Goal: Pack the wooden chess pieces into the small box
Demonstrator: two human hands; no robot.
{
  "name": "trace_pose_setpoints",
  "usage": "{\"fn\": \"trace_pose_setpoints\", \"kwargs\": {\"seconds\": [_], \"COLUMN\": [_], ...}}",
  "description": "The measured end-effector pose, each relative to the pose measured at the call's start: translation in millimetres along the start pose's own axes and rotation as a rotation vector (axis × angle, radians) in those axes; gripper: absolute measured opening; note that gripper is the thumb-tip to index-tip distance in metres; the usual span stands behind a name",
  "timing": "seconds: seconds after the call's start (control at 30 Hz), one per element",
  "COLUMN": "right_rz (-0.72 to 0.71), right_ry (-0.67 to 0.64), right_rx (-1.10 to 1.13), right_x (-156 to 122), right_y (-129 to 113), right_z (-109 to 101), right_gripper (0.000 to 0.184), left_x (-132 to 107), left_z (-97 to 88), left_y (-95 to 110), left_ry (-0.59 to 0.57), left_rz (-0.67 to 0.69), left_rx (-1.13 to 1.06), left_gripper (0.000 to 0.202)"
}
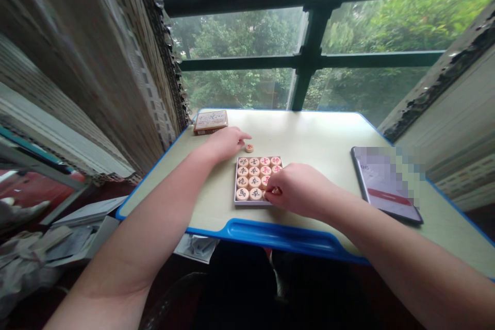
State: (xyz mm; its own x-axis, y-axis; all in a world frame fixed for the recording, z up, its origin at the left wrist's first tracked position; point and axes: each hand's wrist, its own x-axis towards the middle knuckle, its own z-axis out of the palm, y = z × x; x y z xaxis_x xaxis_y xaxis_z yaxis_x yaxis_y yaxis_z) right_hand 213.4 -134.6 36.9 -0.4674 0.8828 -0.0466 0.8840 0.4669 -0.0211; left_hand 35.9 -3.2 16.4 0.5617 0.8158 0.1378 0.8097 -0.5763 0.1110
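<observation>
A small tray (235, 181) on the table holds several round wooden chess pieces (254, 171) marked in black or red. My right hand (297, 189) rests over the tray's right side, fingers curled and pinched on a piece (276, 191) at its lower right corner. My left hand (227, 142) lies on the table behind the tray, fingers curled loosely, its fingertips reaching toward a single loose piece (249, 148) without clearly touching it.
A brown box lid (210, 121) lies at the table's far left corner. A dark tablet (386, 183) lies to the right. The cream table (320, 139) has a blue rim with a front groove (278, 234). A window stands behind, woven blinds at left.
</observation>
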Motion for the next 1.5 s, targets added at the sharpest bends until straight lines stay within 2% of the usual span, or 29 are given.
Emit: {"fn": "trace_pose_setpoints", "kwargs": {"seconds": [0.07,0.17,0.6,0.73,0.83,0.93,1.07,1.17,1.3,1.43,1.5], "right_rz": [0.012,0.026,0.038,0.045,0.002,-0.039,0.010,0.071,0.160,0.201,0.204], "right_ry": [-0.002,-0.006,0.017,0.029,0.088,0.225,0.443,0.541,0.559,0.523,0.506], "right_rx": [-0.003,-0.003,-0.020,-0.016,0.024,0.089,0.128,0.144,0.144,0.125,0.118], "right_x": [0,0,-1,-2,-5,-8,-8,-5,1,3,4], "right_y": [-1,-2,-7,-6,-2,5,13,20,29,32,33], "right_z": [0,-1,-3,-1,-1,-2,-4,-3,0,0,0], "right_gripper": [0.024,0.024,0.024,0.025,0.028,0.029,0.032,0.035,0.033,0.032,0.033], "left_x": [1,2,0,1,1,1,2,4,6,5,5], "left_z": [2.9,4.5,1.1,0.8,0.1,-0.2,2.6,7.1,11.4,11.1,9.8], "left_y": [-2,-3,0,1,2,3,-1,-8,-14,-14,-12], "left_ry": [-0.060,-0.088,-0.063,-0.013,0.057,0.055,0.005,0.021,0.078,0.025,0.038], "left_rz": [0.040,0.076,0.046,0.022,0.022,0.023,0.035,0.029,0.020,0.038,0.048], "left_rx": [-0.020,-0.037,-0.069,-0.072,-0.066,-0.076,-0.103,-0.090,-0.084,-0.087,-0.084], "left_gripper": [0.035,0.033,0.036,0.037,0.035,0.034,0.036,0.036,0.037,0.037,0.033]}}
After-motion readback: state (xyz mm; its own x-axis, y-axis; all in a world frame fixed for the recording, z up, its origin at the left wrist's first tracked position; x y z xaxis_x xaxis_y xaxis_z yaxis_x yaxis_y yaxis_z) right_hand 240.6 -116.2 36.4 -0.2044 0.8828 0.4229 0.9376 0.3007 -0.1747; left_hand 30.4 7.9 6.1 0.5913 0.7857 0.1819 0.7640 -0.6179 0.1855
